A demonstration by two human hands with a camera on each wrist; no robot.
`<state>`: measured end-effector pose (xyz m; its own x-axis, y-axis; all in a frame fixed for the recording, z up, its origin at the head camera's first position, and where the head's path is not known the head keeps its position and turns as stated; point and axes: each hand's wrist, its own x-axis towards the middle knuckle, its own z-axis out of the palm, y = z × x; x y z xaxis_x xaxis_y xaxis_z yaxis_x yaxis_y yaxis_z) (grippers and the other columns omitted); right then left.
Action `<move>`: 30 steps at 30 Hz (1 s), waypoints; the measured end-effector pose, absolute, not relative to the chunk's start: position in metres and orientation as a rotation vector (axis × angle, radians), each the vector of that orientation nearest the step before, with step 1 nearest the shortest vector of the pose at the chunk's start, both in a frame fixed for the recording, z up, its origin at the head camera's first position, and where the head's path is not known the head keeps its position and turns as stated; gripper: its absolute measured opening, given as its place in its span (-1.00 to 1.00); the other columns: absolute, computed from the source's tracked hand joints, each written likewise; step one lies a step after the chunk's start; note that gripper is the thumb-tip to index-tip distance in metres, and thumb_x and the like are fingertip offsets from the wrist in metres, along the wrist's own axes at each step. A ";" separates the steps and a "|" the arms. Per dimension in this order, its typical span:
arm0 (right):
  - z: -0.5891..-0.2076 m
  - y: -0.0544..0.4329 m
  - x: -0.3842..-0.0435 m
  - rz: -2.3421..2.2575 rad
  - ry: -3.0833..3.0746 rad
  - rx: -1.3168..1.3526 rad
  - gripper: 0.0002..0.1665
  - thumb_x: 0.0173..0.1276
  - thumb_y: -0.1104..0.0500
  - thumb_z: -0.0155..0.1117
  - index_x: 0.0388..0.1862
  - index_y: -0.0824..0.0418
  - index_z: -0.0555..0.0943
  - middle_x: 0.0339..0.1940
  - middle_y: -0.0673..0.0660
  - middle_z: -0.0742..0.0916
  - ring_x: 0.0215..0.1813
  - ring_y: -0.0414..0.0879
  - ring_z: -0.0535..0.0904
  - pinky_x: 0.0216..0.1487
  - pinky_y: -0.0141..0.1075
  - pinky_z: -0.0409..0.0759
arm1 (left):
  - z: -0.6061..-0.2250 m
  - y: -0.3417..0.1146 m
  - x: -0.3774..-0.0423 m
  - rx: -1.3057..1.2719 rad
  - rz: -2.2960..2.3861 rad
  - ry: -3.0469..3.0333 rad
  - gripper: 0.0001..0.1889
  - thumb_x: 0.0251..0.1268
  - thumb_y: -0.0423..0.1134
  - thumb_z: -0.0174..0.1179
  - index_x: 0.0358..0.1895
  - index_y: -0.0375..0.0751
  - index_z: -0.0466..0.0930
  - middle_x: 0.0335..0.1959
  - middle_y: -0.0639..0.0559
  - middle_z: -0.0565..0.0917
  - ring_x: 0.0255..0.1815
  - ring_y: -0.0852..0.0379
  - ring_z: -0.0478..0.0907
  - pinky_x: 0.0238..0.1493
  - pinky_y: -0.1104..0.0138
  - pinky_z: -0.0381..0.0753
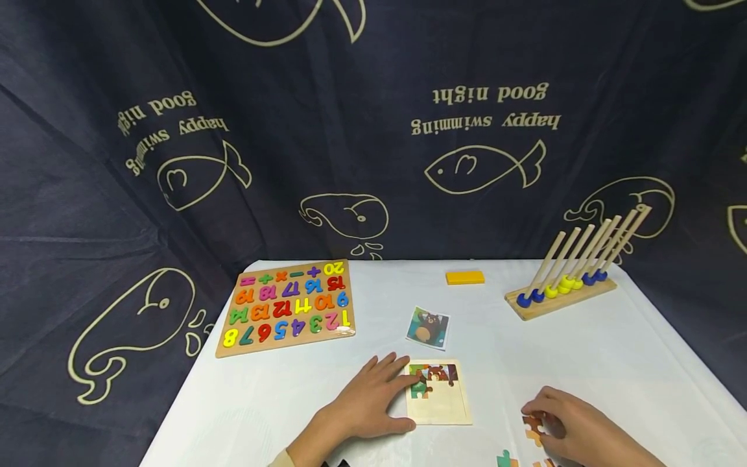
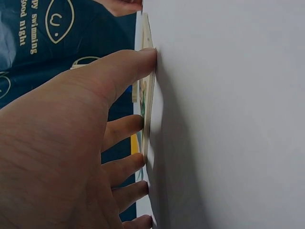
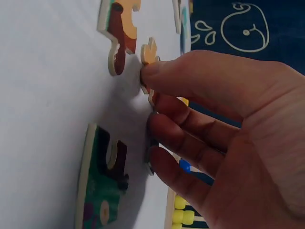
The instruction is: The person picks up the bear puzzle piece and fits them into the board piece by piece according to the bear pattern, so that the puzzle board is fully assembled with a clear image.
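My left hand (image 1: 370, 399) rests at the left side of a square wooden puzzle tray (image 1: 438, 412), thumb at its near left corner and index finger over the fitted pieces (image 1: 440, 372). These fill the tray's upper and left part with a bear picture; its lower right shows bare wood. To the right, my right hand (image 1: 574, 425) pinches a brown and orange jigsaw piece (image 3: 148, 53) between thumb and fingers, close over the white table. Near it lie a green jigsaw piece (image 3: 102, 176) and another brown and orange piece (image 3: 126, 24).
A bear picture card (image 1: 428, 328) lies beyond the tray. At the back left is a wooden number board (image 1: 286, 307); a yellow block (image 1: 465, 277) lies at the back. A wooden rack (image 1: 560, 301) with upright rods and blue and yellow beads stands at the right. Dark cloth hangs behind.
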<state>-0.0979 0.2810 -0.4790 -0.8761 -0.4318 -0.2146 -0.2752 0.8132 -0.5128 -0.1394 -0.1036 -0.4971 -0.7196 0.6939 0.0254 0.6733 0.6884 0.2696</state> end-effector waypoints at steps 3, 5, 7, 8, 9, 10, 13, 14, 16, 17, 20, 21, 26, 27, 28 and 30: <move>-0.478 0.276 -0.098 -0.656 2.696 -0.479 -0.63 -0.06 0.16 0.51 -0.19 -0.04 0.67 -0.41 -0.22 0.50 -0.42 -0.34 0.37 -0.45 -0.41 0.42 | -0.497 -0.103 -0.139 1.154 0.398 2.819 -0.23 0.15 0.40 0.09 0.42 0.22 0.27 0.48 0.01 0.17 0.48 -0.09 0.05 0.38 -0.08 0.05; -0.476 0.270 -0.100 -0.618 2.708 -0.389 -0.62 -0.09 0.16 0.52 -0.21 -0.06 0.68 -0.40 -0.21 0.51 -0.41 -0.31 0.39 -0.39 -0.38 0.47 | -0.496 -0.103 -0.139 1.161 0.395 2.821 -0.24 0.15 0.39 0.09 0.42 0.22 0.27 0.49 0.01 0.16 0.48 -0.09 0.05 0.38 -0.08 0.05; -0.475 0.263 -0.102 -0.589 2.712 -0.277 -0.62 -0.10 0.15 0.53 -0.23 -0.09 0.68 -0.40 -0.21 0.53 -0.39 -0.27 0.40 -0.33 -0.35 0.51 | -0.496 -0.102 -0.139 1.164 0.391 2.827 -0.24 0.15 0.39 0.10 0.42 0.22 0.27 0.49 0.00 0.16 0.48 -0.09 0.05 0.38 -0.08 0.05; -0.475 0.260 -0.104 -0.576 2.719 -0.232 -0.63 -0.10 0.14 0.53 -0.25 -0.11 0.68 -0.40 -0.21 0.53 -0.38 -0.25 0.40 -0.31 -0.33 0.51 | -0.496 -0.102 -0.139 1.166 0.388 2.832 -0.24 0.15 0.38 0.10 0.43 0.22 0.27 0.49 0.00 0.16 0.48 -0.10 0.04 0.38 -0.08 0.05; -0.475 0.257 -0.105 -0.571 2.730 -0.212 -0.64 -0.10 0.13 0.54 -0.26 -0.12 0.68 -0.40 -0.21 0.53 -0.38 -0.24 0.40 -0.31 -0.33 0.51 | -0.497 -0.102 -0.139 1.168 0.382 2.837 -0.24 0.15 0.38 0.10 0.43 0.22 0.26 0.49 -0.01 0.16 0.48 -0.10 0.04 0.38 -0.08 0.05; -0.474 0.255 -0.106 -0.561 2.753 -0.227 -0.65 -0.09 0.12 0.53 -0.26 -0.12 0.68 -0.41 -0.21 0.52 -0.38 -0.25 0.39 -0.31 -0.33 0.50 | -0.497 -0.102 -0.139 1.171 0.377 2.843 -0.24 0.15 0.38 0.10 0.43 0.21 0.26 0.49 -0.01 0.15 0.48 -0.10 0.04 0.38 -0.08 0.05; -0.474 0.250 -0.110 -0.542 2.832 -0.364 -0.68 -0.07 0.08 0.51 -0.25 -0.11 0.69 -0.42 -0.25 0.49 -0.40 -0.31 0.37 -0.38 -0.37 0.43 | -0.497 -0.102 -0.138 1.177 0.355 2.857 -0.23 0.17 0.37 0.08 0.44 0.20 0.25 0.49 -0.02 0.15 0.48 -0.11 0.04 0.38 -0.08 0.04; -0.474 0.248 -0.111 -0.535 2.856 -0.431 -0.68 -0.06 0.08 0.50 -0.24 -0.10 0.70 -0.42 -0.26 0.48 -0.41 -0.33 0.36 -0.40 -0.39 0.40 | -0.497 -0.102 -0.138 1.177 0.349 2.859 -0.23 0.17 0.37 0.08 0.44 0.20 0.25 0.49 -0.03 0.15 0.48 -0.11 0.04 0.38 -0.08 0.04; -0.473 0.245 -0.114 -0.542 2.874 -0.544 -0.69 -0.04 0.06 0.49 -0.23 -0.08 0.71 -0.42 -0.29 0.48 -0.41 -0.36 0.35 -0.42 -0.40 0.39 | -0.497 -0.103 -0.137 1.171 0.347 2.853 -0.23 0.18 0.37 0.07 0.44 0.20 0.24 0.49 -0.02 0.15 0.48 -0.11 0.03 0.38 -0.08 0.03; -0.473 0.243 -0.115 -0.561 2.868 -0.574 -0.69 -0.03 0.06 0.48 -0.22 -0.06 0.72 -0.41 -0.29 0.48 -0.41 -0.37 0.35 -0.42 -0.41 0.39 | -0.497 -0.103 -0.137 1.166 0.350 2.847 -0.24 0.18 0.37 0.07 0.44 0.20 0.24 0.49 -0.02 0.15 0.48 -0.10 0.03 0.38 -0.08 0.04; -0.473 0.237 -0.119 -0.602 2.843 -0.630 -0.70 0.01 0.07 0.47 -0.21 -0.03 0.73 -0.39 -0.31 0.49 -0.40 -0.37 0.36 -0.41 -0.40 0.41 | -0.498 -0.103 -0.135 1.154 0.362 2.833 -0.25 0.18 0.36 0.08 0.44 0.20 0.25 0.49 -0.01 0.16 0.48 -0.10 0.04 0.38 -0.09 0.05; -0.473 0.235 -0.120 -0.613 2.841 -0.647 -0.71 0.02 0.08 0.47 -0.20 -0.02 0.73 -0.38 -0.31 0.49 -0.39 -0.36 0.37 -0.40 -0.39 0.43 | -0.498 -0.104 -0.135 1.154 0.364 2.829 -0.25 0.18 0.36 0.08 0.44 0.20 0.25 0.49 -0.01 0.15 0.48 -0.10 0.04 0.38 -0.09 0.05; -0.473 0.226 -0.125 -0.635 2.863 -0.739 -0.71 0.05 0.11 0.45 -0.18 0.01 0.75 -0.34 -0.29 0.50 -0.37 -0.34 0.38 -0.38 -0.38 0.42 | -0.499 -0.102 -0.134 1.175 0.345 2.841 -0.24 0.19 0.35 0.07 0.44 0.18 0.24 0.49 -0.01 0.15 0.48 -0.11 0.04 0.37 -0.10 0.07; -0.473 0.225 -0.125 -0.637 2.864 -0.746 -0.71 0.06 0.11 0.45 -0.17 0.01 0.75 -0.34 -0.29 0.50 -0.36 -0.34 0.38 -0.37 -0.38 0.42 | -0.499 -0.102 -0.134 1.178 0.338 2.844 -0.24 0.19 0.36 0.07 0.45 0.18 0.24 0.49 -0.01 0.15 0.48 -0.11 0.04 0.37 -0.10 0.07; -0.473 0.223 -0.126 -0.641 2.861 -0.748 -0.71 0.06 0.11 0.45 -0.17 0.01 0.75 -0.33 -0.29 0.50 -0.35 -0.33 0.38 -0.38 -0.38 0.42 | -0.499 -0.102 -0.134 1.179 0.333 2.845 -0.24 0.19 0.36 0.07 0.44 0.18 0.24 0.49 -0.02 0.15 0.48 -0.11 0.05 0.37 -0.10 0.07; -0.473 0.219 -0.128 -0.645 2.857 -0.761 -0.70 0.07 0.11 0.44 -0.15 0.00 0.75 -0.31 -0.28 0.50 -0.34 -0.32 0.38 -0.38 -0.38 0.40 | -0.499 -0.102 -0.134 1.178 0.328 2.846 -0.25 0.19 0.36 0.07 0.44 0.18 0.25 0.49 -0.02 0.16 0.48 -0.11 0.05 0.36 -0.10 0.08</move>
